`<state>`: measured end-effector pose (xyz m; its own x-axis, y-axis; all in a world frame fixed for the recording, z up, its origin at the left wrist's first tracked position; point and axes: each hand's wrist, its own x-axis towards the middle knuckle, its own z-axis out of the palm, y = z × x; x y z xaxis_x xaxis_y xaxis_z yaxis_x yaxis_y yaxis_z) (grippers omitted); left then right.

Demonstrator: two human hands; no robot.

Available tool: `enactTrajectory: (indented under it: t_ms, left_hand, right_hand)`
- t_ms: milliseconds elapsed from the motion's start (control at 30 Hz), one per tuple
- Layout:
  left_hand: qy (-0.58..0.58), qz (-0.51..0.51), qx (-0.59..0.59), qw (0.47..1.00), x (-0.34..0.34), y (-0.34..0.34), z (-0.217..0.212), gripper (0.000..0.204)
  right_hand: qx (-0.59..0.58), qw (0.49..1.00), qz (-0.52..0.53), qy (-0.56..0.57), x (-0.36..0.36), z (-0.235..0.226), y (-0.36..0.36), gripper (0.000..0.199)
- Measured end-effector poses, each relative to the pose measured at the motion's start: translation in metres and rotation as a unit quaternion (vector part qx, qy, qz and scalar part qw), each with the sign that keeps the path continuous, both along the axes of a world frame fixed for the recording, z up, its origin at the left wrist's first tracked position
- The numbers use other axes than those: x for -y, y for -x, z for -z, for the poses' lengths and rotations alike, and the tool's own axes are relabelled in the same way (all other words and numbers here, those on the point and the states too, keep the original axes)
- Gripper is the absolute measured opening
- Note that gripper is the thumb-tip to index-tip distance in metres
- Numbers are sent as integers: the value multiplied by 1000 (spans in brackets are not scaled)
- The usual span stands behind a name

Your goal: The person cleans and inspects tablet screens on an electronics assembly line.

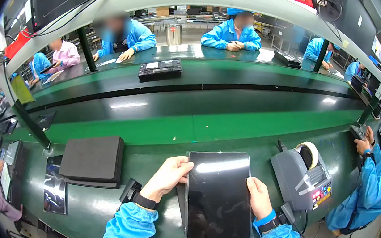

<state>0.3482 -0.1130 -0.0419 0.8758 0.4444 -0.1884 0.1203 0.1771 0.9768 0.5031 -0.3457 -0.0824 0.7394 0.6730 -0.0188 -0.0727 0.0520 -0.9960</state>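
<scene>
Both my hands hold a glossy black tablet-sized screen panel (218,203) upright in front of me, with a clear film edge showing along its border. My left hand (167,178) pinches its left edge between thumb and fingers. On the opposite edge, my right hand (259,197) grips with the thumb in front and the fingers mostly hidden behind. Another dark flat piece (180,203) peeks out behind the panel's left side; its kind is hidden. Each wrist wears a black strap with a small device.
Left of my hands lies a thick dark grey foam block (91,159) beside thin glossy panels (55,193). A grey tape dispenser (300,175) stands to the right. Across the bench runs a conveyor (233,79) carrying a black tray (160,70). Co-workers sit opposite; another person (376,175) stands right.
</scene>
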Motion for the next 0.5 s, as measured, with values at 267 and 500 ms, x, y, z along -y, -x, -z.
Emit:
enactTrajectory:
  t_ms: [267,500]
  left_hand:
    - [-9,-13,-48,999,0,-3,-9,15]
    - [-549,-191,55,812,16,-32,-10,27]
  right_hand:
    - [28,997,-32,72,5,2,-8,23]
    - [93,992,-5,90,3,1,-3,27]
